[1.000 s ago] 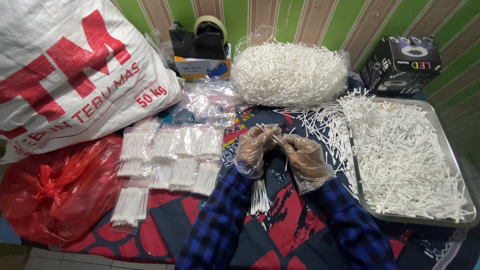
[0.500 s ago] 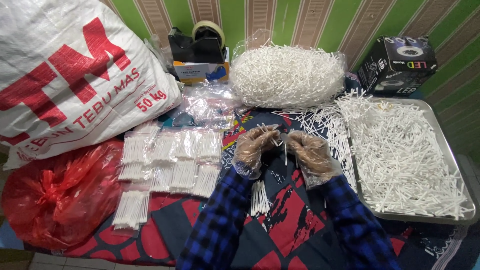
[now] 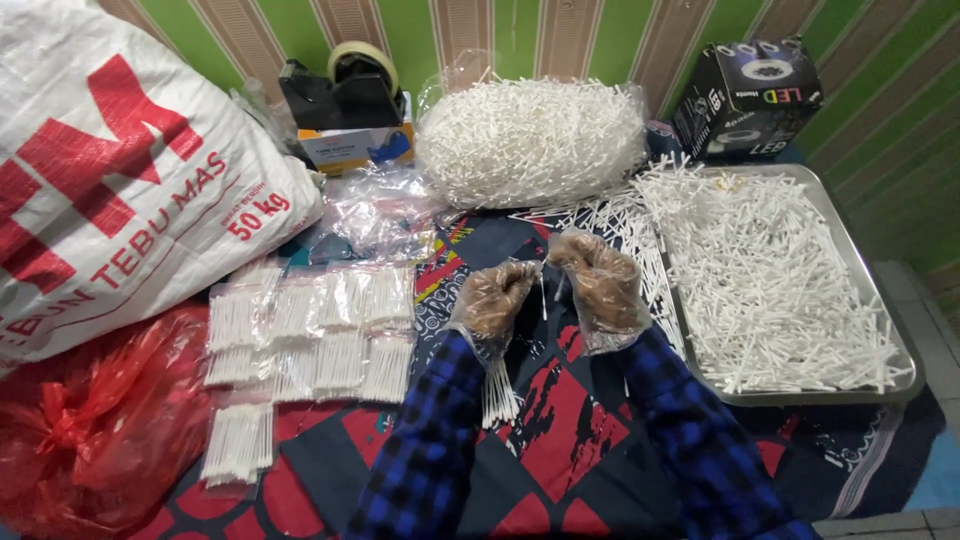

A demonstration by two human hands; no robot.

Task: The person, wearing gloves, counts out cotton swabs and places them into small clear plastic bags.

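Note:
Both my hands wear clear plastic gloves over blue checked sleeves. My left hand [image 3: 495, 300] is closed around a bunch of thin white sticks [image 3: 499, 392] that hang out below the fist. My right hand [image 3: 597, 280] is closed close beside it, with a white stick or two [image 3: 543, 292] between the two hands. To the right lies a metal tray [image 3: 880, 310] heaped with loose white sticks [image 3: 770, 280]. On the cloth to the left lie several small clear packets of sticks [image 3: 310, 335].
A clear bag full of white sticks [image 3: 530, 140] stands at the back. A large white sack with red print [image 3: 120, 190] and a red plastic bag [image 3: 90, 430] fill the left. A tape dispenser [image 3: 345, 85] on a box, empty clear bags [image 3: 385, 215] and a black box [image 3: 748, 95] stand behind.
My hands have risen slightly and come closer together. The right hand now holds its fingers curled beside the left fist. The view has tilted a little.

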